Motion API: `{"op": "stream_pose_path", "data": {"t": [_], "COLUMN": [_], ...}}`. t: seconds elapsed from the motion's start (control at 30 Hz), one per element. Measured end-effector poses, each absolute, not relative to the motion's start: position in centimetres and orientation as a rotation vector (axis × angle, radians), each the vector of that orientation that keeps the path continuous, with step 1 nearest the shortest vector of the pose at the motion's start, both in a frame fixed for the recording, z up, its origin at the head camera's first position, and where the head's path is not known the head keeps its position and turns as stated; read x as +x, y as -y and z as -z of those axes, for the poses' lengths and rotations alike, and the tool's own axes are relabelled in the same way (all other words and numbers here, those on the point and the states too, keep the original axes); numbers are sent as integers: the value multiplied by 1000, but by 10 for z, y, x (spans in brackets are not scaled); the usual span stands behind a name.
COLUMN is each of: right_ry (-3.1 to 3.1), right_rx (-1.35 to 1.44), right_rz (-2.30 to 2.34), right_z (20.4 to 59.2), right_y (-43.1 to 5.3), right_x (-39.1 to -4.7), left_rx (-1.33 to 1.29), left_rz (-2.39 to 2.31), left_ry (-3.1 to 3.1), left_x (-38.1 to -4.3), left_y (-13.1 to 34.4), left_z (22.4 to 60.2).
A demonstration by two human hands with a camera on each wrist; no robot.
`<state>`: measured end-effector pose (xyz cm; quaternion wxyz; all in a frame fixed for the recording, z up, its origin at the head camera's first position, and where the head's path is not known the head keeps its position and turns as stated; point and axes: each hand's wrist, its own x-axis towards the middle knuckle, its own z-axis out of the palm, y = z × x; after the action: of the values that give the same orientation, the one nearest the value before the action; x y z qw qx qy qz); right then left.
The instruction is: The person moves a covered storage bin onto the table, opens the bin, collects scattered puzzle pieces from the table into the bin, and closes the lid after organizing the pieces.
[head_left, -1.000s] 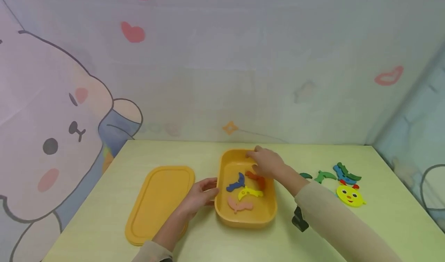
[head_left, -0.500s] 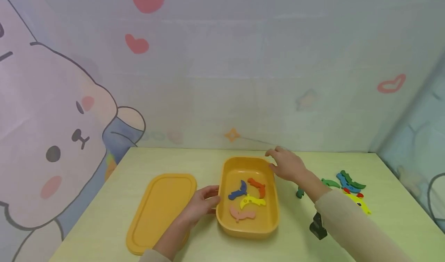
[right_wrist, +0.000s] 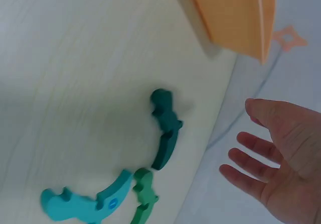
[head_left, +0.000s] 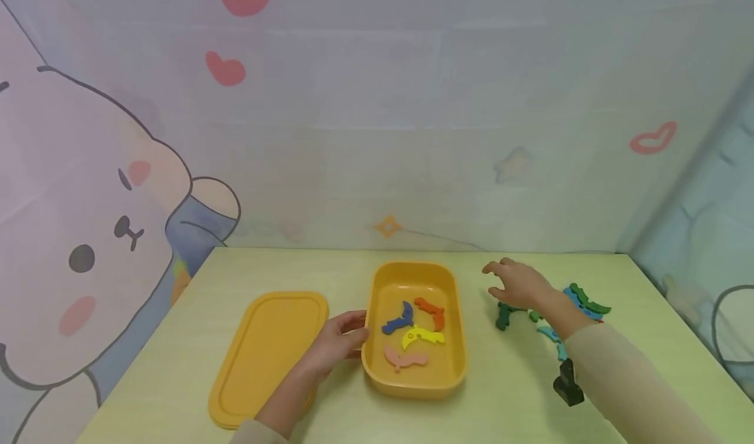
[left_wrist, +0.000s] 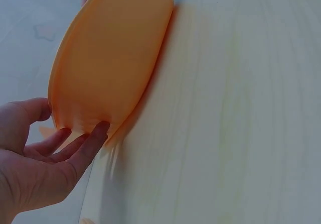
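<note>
A yellow-orange plastic box [head_left: 414, 389] stands on the table. Inside it lie a blue [head_left: 399, 321], an orange-red [head_left: 434, 313], a yellow [head_left: 423, 336] and a pink curved toy piece [head_left: 406, 357]. My left hand [head_left: 334, 346] touches the box's left outer side with extended fingers; in the left wrist view its thumb is at the rim. My right hand [head_left: 520, 284], holding nothing, hovers right of the box with fingers loosely bent. Below it lies a dark green piece [right_wrist: 165, 121]. A turquoise piece [right_wrist: 80, 205] and a green piece [right_wrist: 144, 194] lie nearby.
A yellow-orange lid [head_left: 271, 352] lies flat at the left. Beyond my right hand are a blue piece [head_left: 580, 303] and a green piece [head_left: 591, 301]; the right arm hides part of that group. A patterned cloth [head_left: 365, 136] hangs behind the table.
My right hand has withdrawn from the box, leaving the orange-red piece inside, and moved right over the loose pieces. The left hand keeps its place at the box.
</note>
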<state>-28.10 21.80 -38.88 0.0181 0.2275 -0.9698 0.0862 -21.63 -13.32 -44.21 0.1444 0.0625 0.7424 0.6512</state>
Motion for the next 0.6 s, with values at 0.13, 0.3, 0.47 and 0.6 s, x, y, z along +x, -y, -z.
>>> {"op": "stream_pose_path", "data": {"t": [0.13,0.3,0.47,0.6], "right_ry": [3004,3026,3060,3049], "right_rx": [844,918,987,1044], "right_rz": [-275,-288,-284,-253], "right_z": [397,408,418,426], "right_y": [-231,-243,-248,-250], "right_x": [-280,-276,-274,-275], "left_rx": [182,182,181,178], "left_rz": [-1878,-1876,-1884,-1892], "left_ry": [-2143,-2139,-2128,-2124], "left_x": [-216,-217,-217,-218], "left_y": [133,132,133,133], "left_z": [442,443,444,445]}}
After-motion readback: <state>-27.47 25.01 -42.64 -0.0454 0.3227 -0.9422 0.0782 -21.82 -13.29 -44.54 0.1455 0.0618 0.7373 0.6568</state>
